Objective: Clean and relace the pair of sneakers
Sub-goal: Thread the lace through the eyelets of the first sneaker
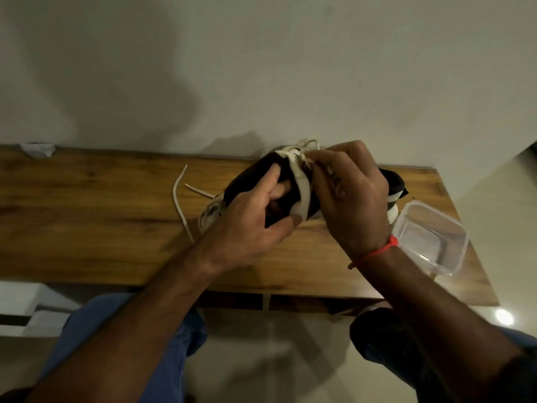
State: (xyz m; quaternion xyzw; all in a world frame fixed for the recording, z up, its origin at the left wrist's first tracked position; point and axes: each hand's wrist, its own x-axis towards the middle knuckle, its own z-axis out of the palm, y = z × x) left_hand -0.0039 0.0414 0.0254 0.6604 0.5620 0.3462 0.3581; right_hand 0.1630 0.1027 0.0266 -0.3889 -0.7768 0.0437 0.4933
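A black sneaker (250, 177) with a white stripe is held above the wooden table (87, 213), near the wall. My left hand (255, 219) grips it from the near side, thumb under and fingers curled over the upper. My right hand (348, 196) pinches something small and pale, a lace end or a cloth, against the sneaker's top. White laces (305, 142) stick out behind it. A second black and white sneaker (395, 193) lies behind my right hand, mostly hidden. A loose white lace (178, 205) trails on the table to the left.
A clear plastic container (430, 237) holding a little water stands at the table's right end, close to my right wrist. A white scrap (37, 149) lies at the back left corner. The wall runs along the table's far edge. My knees are below the near edge.
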